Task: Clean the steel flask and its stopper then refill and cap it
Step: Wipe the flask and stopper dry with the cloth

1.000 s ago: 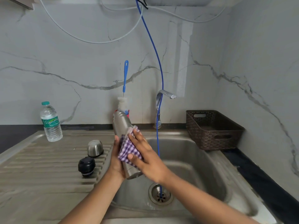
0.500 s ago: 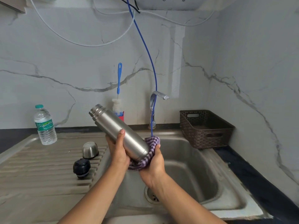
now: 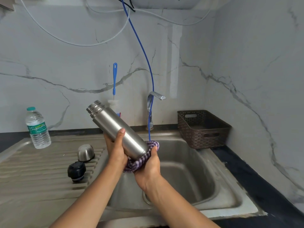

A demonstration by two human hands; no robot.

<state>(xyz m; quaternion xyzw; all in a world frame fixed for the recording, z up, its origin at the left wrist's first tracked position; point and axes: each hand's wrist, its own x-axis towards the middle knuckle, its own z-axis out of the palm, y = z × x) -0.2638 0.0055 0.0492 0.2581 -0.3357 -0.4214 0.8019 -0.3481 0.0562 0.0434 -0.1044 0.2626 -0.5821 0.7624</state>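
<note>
left hand [image 3: 116,150] grips the steel flask [image 3: 118,129] round its middle, thumb laid up the front, fingers wrapped behind and mostly hidden. right hand [image 3: 148,168] cups a purple and white checked cloth [image 3: 143,159] against the flask's base, thumb curled over the cloth edge, palm underneath; its fingers are out of sight behind the cloth. flask is tilted, open threaded mouth up and to the left, base down and to the right, sunk into the cloth. no cap or stopper on it. it is held in the air over the left rim of the sink [image 3: 189,170], touching nothing but the hands and cloth.

left of the hands, on the ribbed drainboard [image 3: 32,170]: black stopper [image 3: 76,171] standing near the front, steel cup lid [image 3: 85,153] just behind it, dome side up, the two close together but apart. farther left and back, a plastic water bottle [image 3: 38,129], upright, green label, cap on.

behind the flask, a bottle brush [image 3: 114,79] with a blue handle stands against the marble wall, its white bristles partly hidden by the flask mouth. tap [image 3: 153,102] at the back of the sink, spout pointing right. thin blue hose [image 3: 144,55] hangs from above, past the tap, down to the cloth. brown woven basket [image 3: 204,129] on the dark counter right of the sink; can't tell what is in it.
</note>
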